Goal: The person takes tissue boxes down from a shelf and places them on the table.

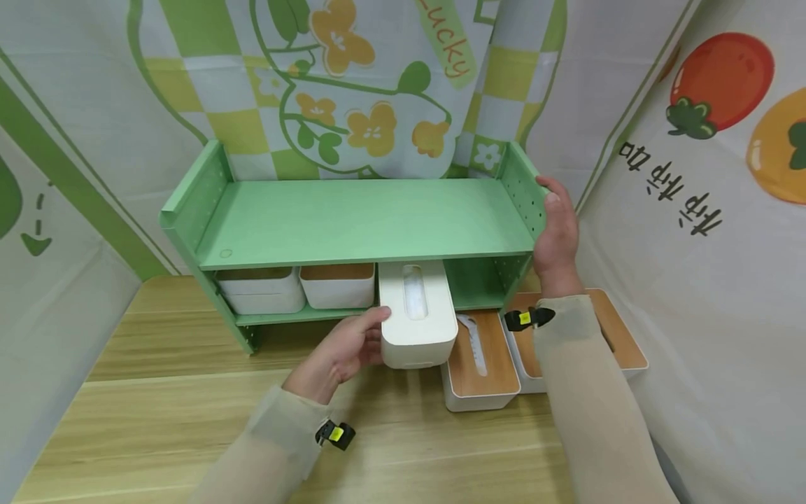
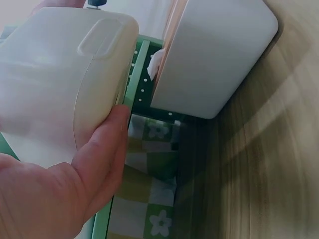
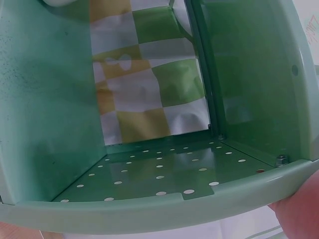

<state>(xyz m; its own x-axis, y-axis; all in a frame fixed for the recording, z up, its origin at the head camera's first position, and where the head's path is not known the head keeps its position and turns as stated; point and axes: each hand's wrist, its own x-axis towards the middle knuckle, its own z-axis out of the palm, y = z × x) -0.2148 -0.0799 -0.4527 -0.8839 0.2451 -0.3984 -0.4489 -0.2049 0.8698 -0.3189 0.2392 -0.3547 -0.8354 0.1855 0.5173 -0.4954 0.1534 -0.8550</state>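
Observation:
My left hand grips a white tissue box by its left side, thumb near the top edge and fingers lower down. The box, with a long slot on top, juts out from the green shelf's lower level. In the left wrist view, fingers lie along the white box. My right hand rests against the outside of the shelf's right side panel; some of its fingers are hidden. Only part of that hand shows in the right wrist view, beside the panel's edge.
Two white bins stand at the left of the lower level. On the wooden table, a wood-topped tissue box stands in front of the shelf, with others to its right. Printed cloth walls surround the table.

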